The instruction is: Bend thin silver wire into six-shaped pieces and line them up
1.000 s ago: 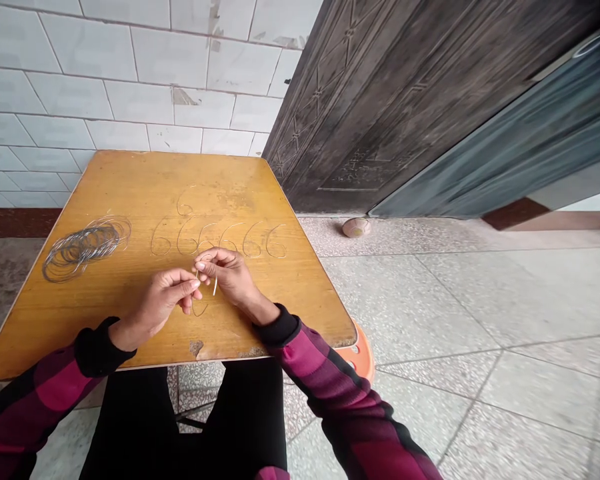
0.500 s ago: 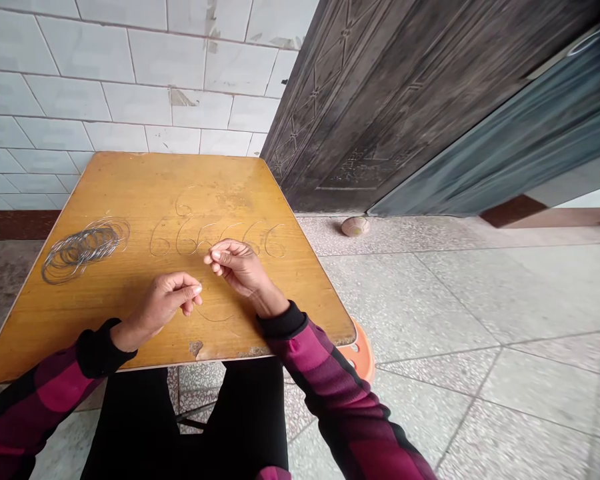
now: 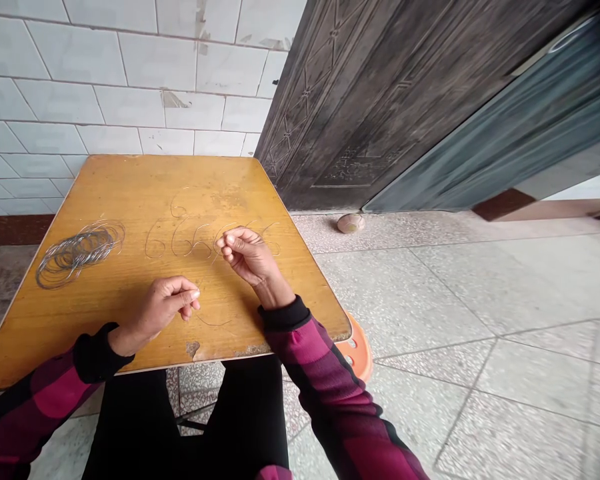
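My left hand [image 3: 166, 305] rests on the yellow wooden table [image 3: 130, 187], thumb and forefinger pinched at one end of a thin curved wire [image 3: 215, 324] that lies on the tabletop. My right hand [image 3: 249, 255] is raised a little further back, fingers pinched on a short piece of thin wire [image 3: 217, 255] that slants down from the fingertips. It hovers over the right part of a row of bent wire shapes [image 3: 180, 240] that look like the figure 6. A single such shape [image 3: 177, 207] lies behind the row.
A loose pile of wire rings [image 3: 77, 252] lies at the table's left side. An orange plastic stool [image 3: 356, 350] stands under the right front corner. A small round object [image 3: 350, 223] lies on the tiled floor by a dark door [image 3: 380, 100]. White wall tiles are behind.
The hands, held together on one wire a second ago, have parted. My right hand has moved back and to the right over the row; my left has stayed low with the curved wire.
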Demonstrator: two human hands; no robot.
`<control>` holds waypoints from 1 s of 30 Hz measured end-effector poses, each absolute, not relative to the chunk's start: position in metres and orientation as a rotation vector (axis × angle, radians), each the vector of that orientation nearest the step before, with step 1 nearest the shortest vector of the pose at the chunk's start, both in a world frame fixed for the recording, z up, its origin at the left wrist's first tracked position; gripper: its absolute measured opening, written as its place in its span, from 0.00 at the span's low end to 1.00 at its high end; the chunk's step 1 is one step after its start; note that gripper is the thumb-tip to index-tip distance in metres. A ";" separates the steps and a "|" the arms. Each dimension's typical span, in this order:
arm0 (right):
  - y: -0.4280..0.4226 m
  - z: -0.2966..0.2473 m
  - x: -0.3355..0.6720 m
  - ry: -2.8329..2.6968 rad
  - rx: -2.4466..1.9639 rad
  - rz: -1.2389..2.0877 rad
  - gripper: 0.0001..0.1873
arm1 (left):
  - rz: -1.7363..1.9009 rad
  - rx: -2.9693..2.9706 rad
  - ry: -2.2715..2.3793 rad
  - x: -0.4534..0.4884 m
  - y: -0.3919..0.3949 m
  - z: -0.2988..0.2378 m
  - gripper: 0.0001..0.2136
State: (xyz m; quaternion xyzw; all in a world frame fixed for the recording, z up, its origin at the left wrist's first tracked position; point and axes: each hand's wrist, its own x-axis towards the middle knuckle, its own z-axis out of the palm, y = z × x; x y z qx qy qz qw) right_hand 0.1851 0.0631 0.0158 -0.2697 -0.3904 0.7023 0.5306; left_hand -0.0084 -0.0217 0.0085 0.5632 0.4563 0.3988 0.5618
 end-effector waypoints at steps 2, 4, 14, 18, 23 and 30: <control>0.064 0.018 0.187 -0.923 -0.644 1.663 0.11 | 0.939 1.326 1.070 -0.008 -0.022 0.007 0.09; 0.064 0.020 0.189 -0.898 -0.642 1.642 0.10 | 0.933 1.318 1.069 -0.008 -0.022 0.007 0.09; 0.071 0.020 0.196 -0.733 -0.626 1.470 0.07 | 0.984 1.182 1.062 -0.006 -0.021 0.006 0.10; 0.075 0.012 0.195 -0.730 -0.589 1.528 0.09 | 1.036 1.078 1.061 -0.007 -0.019 0.003 0.11; 0.064 0.003 0.178 -0.802 -0.605 1.788 0.14 | 1.085 1.038 1.072 -0.008 -0.017 0.003 0.11; 0.052 0.002 0.166 -1.009 -0.578 1.841 0.13 | 1.020 1.121 1.087 -0.006 -0.019 -0.002 0.11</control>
